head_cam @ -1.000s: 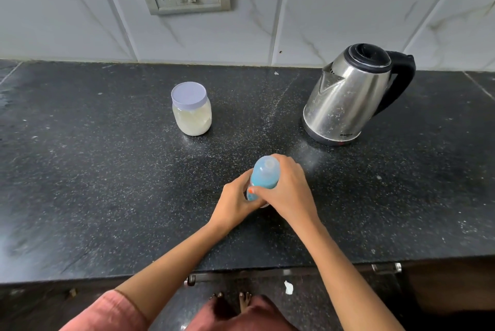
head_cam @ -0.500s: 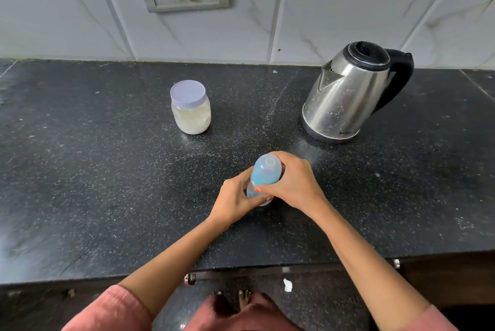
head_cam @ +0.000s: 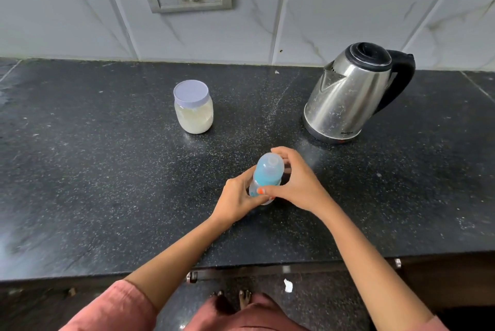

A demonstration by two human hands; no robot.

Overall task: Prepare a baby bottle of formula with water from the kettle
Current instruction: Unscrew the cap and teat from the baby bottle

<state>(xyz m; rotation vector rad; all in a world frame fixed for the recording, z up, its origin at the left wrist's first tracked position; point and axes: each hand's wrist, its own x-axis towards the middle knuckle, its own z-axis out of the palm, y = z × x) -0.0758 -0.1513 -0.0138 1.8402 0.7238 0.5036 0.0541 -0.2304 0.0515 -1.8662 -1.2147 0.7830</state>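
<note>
Snugly between left hand [head_cam: 237, 198] and right hand [head_cam: 298, 183], baby bottle [head_cam: 268, 171]

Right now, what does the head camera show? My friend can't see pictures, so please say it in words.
A capped baby bottle stands on a black countertop, the left hand gripping its base and the right hand curled round its blue top. Behind it are a lidded jar of pale powder, left, and a steel kettle, right.
</note>
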